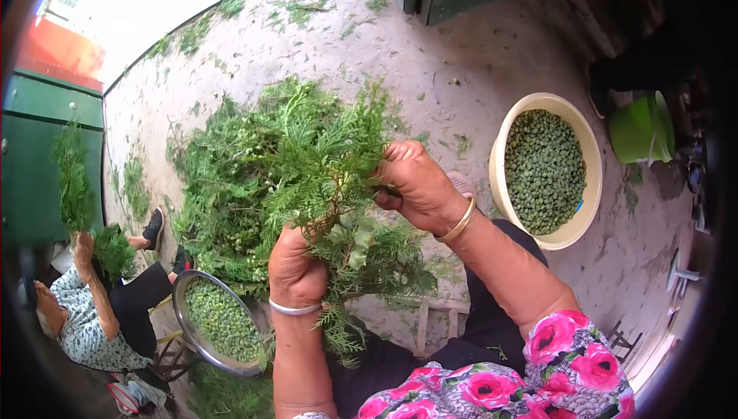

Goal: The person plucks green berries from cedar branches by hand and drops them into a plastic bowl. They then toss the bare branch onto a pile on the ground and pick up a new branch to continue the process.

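Note:
My left hand (296,267) is wrapped round the stem of a leafy evergreen branch (338,181), which looks like cypress or arborvitae. Higher on the same branch, the fingers of my right hand (419,184) are pinched together among the sprays at its right side. Whether a small cone sits between those fingertips is hidden. Behind the branch lies a large heap of cut evergreen branches (223,177) on the ground. A cream basin (503,192) full of small green cones (544,173) stands to the right of my right hand.
At the left a seated person (96,311) holds up another evergreen sprig (73,177). Beside that person is a metal basin (182,313) of green cones. A bright green bucket (644,128) stands at the far right. Green doors (50,165) border the left; leaf scraps litter the concrete floor (453,42).

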The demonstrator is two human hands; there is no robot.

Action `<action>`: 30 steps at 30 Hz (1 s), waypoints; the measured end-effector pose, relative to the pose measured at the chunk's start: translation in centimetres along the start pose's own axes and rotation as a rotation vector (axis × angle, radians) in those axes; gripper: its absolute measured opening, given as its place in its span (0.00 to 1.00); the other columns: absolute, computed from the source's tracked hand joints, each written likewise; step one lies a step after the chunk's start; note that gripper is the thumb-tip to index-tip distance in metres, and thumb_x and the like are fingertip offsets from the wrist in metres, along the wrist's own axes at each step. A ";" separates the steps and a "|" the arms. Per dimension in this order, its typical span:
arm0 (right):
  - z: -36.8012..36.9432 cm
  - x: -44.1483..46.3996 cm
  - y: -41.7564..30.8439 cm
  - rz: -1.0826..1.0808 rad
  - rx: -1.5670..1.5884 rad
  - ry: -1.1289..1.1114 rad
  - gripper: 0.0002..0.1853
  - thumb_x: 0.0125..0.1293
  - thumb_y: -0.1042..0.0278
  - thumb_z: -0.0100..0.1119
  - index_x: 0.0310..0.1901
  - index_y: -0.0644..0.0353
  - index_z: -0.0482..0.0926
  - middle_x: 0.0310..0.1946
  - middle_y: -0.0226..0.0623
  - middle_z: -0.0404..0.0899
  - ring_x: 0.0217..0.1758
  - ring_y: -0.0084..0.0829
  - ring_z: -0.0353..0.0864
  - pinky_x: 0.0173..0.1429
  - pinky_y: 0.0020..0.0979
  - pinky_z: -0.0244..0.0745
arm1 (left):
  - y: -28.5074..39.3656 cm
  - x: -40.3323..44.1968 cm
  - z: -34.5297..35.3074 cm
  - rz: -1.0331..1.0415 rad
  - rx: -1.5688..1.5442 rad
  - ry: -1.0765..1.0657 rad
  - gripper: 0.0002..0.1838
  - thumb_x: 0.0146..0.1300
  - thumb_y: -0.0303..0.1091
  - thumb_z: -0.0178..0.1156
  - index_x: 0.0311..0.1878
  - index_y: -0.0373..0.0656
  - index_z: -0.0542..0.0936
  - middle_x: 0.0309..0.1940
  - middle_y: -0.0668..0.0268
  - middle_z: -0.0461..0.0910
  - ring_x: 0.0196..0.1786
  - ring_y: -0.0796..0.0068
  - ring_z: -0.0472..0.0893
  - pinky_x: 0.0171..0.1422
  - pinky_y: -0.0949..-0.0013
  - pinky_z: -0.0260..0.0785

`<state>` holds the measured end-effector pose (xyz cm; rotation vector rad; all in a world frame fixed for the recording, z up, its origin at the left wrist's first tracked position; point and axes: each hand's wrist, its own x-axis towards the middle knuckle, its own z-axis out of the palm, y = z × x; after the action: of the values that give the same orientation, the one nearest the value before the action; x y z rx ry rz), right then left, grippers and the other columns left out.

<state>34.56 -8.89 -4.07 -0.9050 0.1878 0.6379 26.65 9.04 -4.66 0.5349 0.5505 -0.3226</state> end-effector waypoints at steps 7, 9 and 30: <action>0.0 -0.4 -2.6 -0.051 -0.457 -0.264 0.09 0.55 0.74 0.64 0.38 0.66 0.83 0.23 0.24 0.78 0.23 0.12 0.69 0.27 0.18 0.64 | 0.5 -0.2 1.1 -0.026 0.044 -0.029 0.18 0.57 0.23 0.55 0.52 0.30 0.75 0.44 0.52 0.81 0.46 0.59 0.82 0.55 0.55 0.74; -0.1 -0.3 -2.5 -0.098 -0.546 -0.259 0.09 0.54 0.75 0.64 0.38 0.67 0.83 0.23 0.25 0.79 0.25 0.14 0.71 0.30 0.20 0.67 | 0.3 0.0 0.9 -0.038 0.078 0.009 0.18 0.57 0.23 0.56 0.51 0.30 0.76 0.43 0.53 0.82 0.44 0.61 0.83 0.53 0.58 0.76; -1.2 0.2 -1.4 -0.169 -0.496 0.142 0.03 0.56 0.75 0.61 0.28 0.63 0.77 0.15 0.30 0.69 0.19 0.15 0.64 0.22 0.25 0.62 | -0.4 -0.5 1.8 0.126 0.205 0.079 0.16 0.54 0.21 0.61 0.48 0.31 0.77 0.42 0.58 0.82 0.41 0.67 0.82 0.48 0.64 0.75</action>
<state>35.70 -10.35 -3.98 -1.4305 0.0775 0.4679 26.83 7.77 -3.18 0.7796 0.5610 -0.2401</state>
